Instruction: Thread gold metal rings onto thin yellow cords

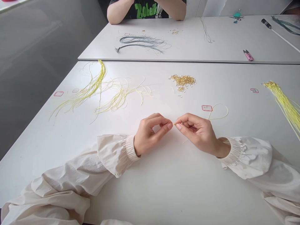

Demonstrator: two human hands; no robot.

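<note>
My left hand (153,131) is closed in a pinch on a tiny gold fish hook (174,124), mostly hidden by the fingertips. My right hand (198,132) pinches at the other side of it, fingertips almost meeting the left ones. Pale yellow fishing line (227,111) loops out behind the right hand, and a faint end shows below its thumb. Beyond the hands lies a pile of gold fish hooks (184,80), with a few loose ones in front.
Loose yellow lines (117,100) and a yellow bundle (102,72) spread at left. Another yellow bundle (284,101) lies far right. Across the table seam (164,60) are dark blue-grey strands (140,42), pink thread snips (248,55) and a person's forearms (120,11).
</note>
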